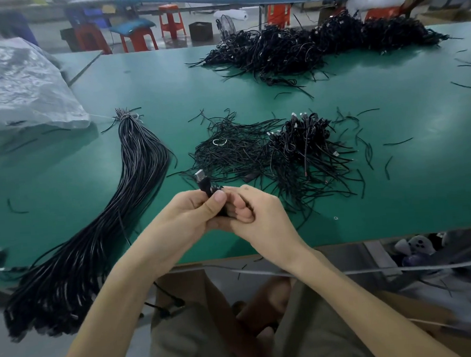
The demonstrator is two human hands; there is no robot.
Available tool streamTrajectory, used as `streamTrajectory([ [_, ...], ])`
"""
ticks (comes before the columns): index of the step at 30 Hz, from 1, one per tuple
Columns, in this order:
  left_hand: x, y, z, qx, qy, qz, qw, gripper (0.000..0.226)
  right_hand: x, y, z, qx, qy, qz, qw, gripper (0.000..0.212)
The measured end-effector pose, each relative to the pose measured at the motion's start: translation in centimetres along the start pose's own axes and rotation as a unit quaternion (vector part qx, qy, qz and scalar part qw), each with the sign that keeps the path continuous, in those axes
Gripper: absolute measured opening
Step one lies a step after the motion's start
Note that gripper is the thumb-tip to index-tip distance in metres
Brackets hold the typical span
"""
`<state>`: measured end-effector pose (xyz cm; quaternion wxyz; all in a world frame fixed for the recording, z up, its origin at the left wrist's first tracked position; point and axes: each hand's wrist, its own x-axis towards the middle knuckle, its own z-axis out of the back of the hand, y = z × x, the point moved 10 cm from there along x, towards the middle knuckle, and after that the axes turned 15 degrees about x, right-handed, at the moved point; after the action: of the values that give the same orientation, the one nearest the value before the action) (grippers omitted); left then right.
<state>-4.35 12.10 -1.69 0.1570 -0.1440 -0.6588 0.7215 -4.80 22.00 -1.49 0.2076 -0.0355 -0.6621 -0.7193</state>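
I hold a small black cable (206,187) just over the near edge of the green tabletop (395,196). The left hand (188,213) and right hand (258,214) each have their grip curled round it. It looks light and bendy, so I would hold the folded middle, not the plug (199,175).

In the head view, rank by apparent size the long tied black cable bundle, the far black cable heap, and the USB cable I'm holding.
1. Long tied bundle of black cables and far heap of black cables: look alike; the bundle's nearness leaves it unsure.
2. Black USB cable: smallest.
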Motion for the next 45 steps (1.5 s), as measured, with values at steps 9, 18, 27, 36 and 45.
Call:
streamTrajectory([
  [9,-2.0,0.2,1.3,0.109,-0.234,-0.037,0.965,0.024,-0.6,-0.3,0.9,-0.011,-0.040,0.015,0.999,0.030],
  [18,-1.4,1.3,3.3,0.313,-0.247,0.019,0.917,0.035,-0.7,0.1,-1.1,-0.198,0.011,0.033,0.980,0.041],
  [27,-1.0,3.3,4.3,0.239,-0.171,0.029,0.955,0.025,-0.8,-0.3,-2.4,-0.332,0.095,0.034,0.938,0.042],
  [36,-0.9,2.8,3.4,0.306,-0.231,0.014,0.923,0.022,-1.0,-3.7,-1.9,-0.305,0.111,-0.093,0.941,0.054],
  [45,0.1,4.7,3.7,0.350,-0.105,0.150,0.918,0.035,-1.3,-3.1,-2.3,-0.412,0.163,-0.022,0.896,0.026],
])
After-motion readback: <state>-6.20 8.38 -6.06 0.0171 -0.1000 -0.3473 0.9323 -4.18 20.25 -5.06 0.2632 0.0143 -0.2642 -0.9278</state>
